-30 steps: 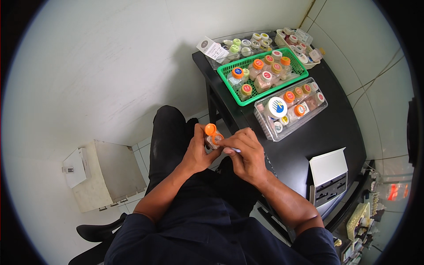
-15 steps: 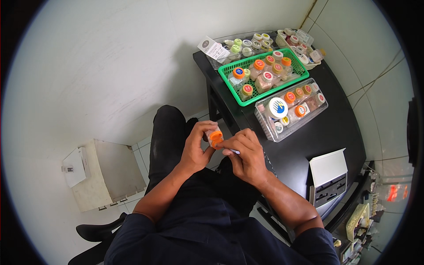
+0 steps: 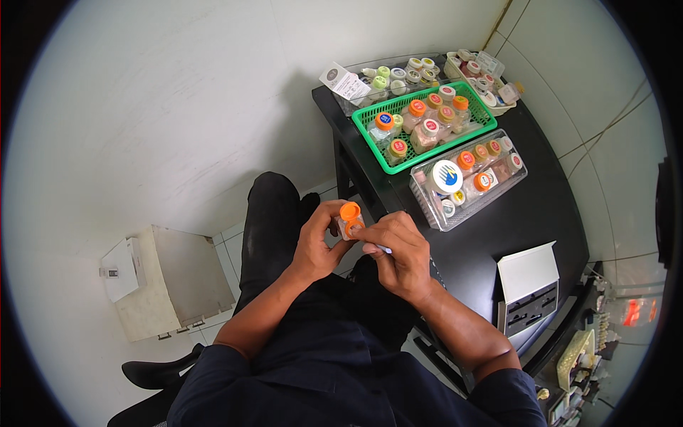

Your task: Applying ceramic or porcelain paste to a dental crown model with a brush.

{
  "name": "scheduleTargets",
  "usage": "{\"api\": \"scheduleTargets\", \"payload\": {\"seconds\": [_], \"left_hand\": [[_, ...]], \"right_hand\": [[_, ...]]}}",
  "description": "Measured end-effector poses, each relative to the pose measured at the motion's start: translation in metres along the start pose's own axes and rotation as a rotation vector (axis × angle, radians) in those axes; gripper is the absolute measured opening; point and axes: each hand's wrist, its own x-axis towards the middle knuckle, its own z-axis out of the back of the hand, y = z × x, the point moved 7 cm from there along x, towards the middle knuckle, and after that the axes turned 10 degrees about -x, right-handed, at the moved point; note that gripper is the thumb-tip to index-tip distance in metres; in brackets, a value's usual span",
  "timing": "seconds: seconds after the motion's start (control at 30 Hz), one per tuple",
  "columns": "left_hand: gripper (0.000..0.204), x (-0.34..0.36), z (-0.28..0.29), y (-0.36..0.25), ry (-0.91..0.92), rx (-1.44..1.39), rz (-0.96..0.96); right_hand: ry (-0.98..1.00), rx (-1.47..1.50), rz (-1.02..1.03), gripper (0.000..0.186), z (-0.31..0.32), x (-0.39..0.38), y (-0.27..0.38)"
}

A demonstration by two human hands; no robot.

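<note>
I see the left hand (image 3: 317, 240) curled around a small bottle (image 3: 343, 231), its orange cap (image 3: 349, 211) flipped up, over the lap and just left of the black table (image 3: 466, 256). The right hand (image 3: 400, 250) pinches a thin pale stick (image 3: 385, 249) at the bottle's mouth; its fingers block my view, so I cannot tell where the tip ends. Right of the hands, the table's edge runs close by. Farther off on the table stand a clear tray (image 3: 480, 207) of jars and, beyond it, a green basket (image 3: 388, 169) of more jars, with a white basket (image 3: 504, 111) at the far right. Nearer, at right, an open case (image 3: 529, 269) takes up table space.
</note>
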Motion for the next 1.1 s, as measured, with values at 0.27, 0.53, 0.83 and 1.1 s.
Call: {"api": "scheduleTargets", "payload": {"seconds": [0.27,0.53,0.83,1.1], "left_hand": [[0.054,0.002,-0.001,-0.005,0.08,0.021,0.058],[0.058,0.004,0.004,-0.009,0.022,0.022,-0.034],[0.057,0.005,0.006,-0.009,0.013,0.013,-0.022],[0.062,0.006,0.001,-0.015,0.109,0.03,0.015]], "right_hand": [[-0.039,0.055,-0.046,0.012,0.008,0.001,-0.004],[-0.016,0.087,-0.026,0.01,0.008,-0.001,-0.005],[-0.002,0.098,-0.089,0.012,0.006,0.0,-0.009],[0.021,0.147,-0.104,0.01,0.002,0.002,-0.011]]}}
